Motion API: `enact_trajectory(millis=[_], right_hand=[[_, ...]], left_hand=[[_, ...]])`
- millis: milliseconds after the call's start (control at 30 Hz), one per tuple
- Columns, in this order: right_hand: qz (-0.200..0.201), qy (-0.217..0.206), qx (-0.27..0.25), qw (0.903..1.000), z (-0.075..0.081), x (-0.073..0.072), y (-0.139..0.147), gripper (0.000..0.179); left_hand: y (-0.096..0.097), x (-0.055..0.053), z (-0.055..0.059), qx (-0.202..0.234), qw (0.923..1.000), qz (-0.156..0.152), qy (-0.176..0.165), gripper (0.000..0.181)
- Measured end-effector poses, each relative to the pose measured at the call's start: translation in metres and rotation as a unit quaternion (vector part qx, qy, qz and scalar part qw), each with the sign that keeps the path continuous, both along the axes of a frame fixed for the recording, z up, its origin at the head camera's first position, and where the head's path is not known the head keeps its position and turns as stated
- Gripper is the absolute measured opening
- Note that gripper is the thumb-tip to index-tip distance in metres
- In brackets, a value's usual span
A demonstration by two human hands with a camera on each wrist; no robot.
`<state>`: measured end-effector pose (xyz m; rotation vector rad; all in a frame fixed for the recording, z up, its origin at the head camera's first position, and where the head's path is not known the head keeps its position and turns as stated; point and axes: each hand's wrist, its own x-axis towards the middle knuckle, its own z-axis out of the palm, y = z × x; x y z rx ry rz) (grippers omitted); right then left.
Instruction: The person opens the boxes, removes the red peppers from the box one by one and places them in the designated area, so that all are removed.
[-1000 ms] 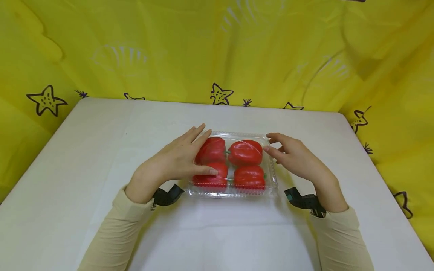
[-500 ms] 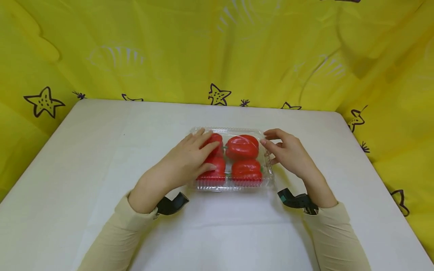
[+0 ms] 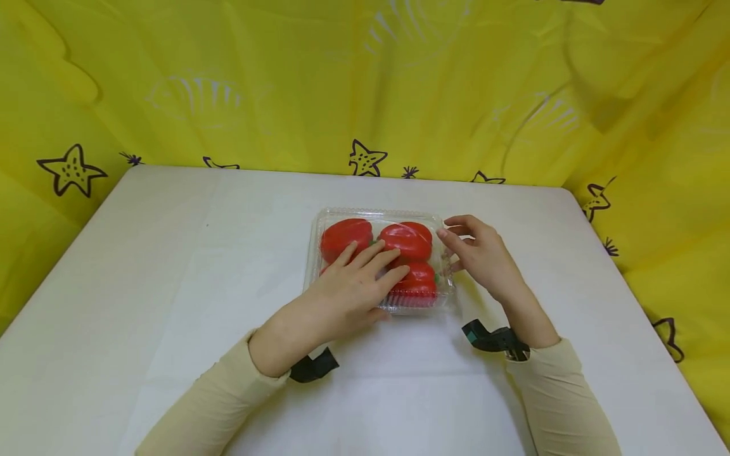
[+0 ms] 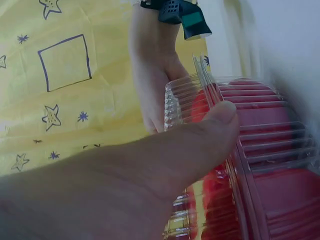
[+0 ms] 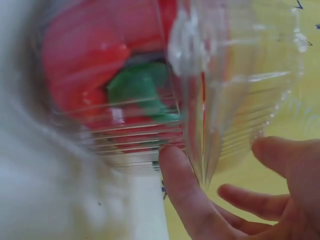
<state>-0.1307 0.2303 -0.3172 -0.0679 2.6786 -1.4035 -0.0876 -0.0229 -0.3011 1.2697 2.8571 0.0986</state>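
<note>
Lying spread, left hand (image 3: 348, 294) topped the clear box (image 3: 376, 213) of red peppers (image 3: 406, 240); right hand (image 3: 487, 259), fingers parted, touched its side!

White table (image 3: 399, 405): 1 clear plastic box (image 3: 416, 310), red peppers (image 3: 406, 239) inside.

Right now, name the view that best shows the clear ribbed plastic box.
The head view: it frames the clear ribbed plastic box whole, though the left hand hides its near left corner. Both wrist views show cropped, close-up ribbed edges.
</note>
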Motion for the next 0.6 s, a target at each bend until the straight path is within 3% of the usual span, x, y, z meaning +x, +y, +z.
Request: enact_trajectory(millis=[200,333,600], right_hand=[[0.009,-0.045,-0.05,0.9977,-0.001,0.001,0.003,0.057],[0.014,-0.063,-0.073,0.9953,-0.001,0.002,0.005,0.059],[-0.005,-0.052,-0.11,0.9926,-0.007,0.0,0.004,0.058]], left_hand=[[0.002,-0.006,0.002,-0.007,0.9999,0.011,-0.011,0.072],[0.016,-0.004,-0.001,-0.015,0.9997,-0.006,0.019,0.067],[0.052,-0.001,-0.012,0.002,0.9959,-0.026,0.086,0.064]])
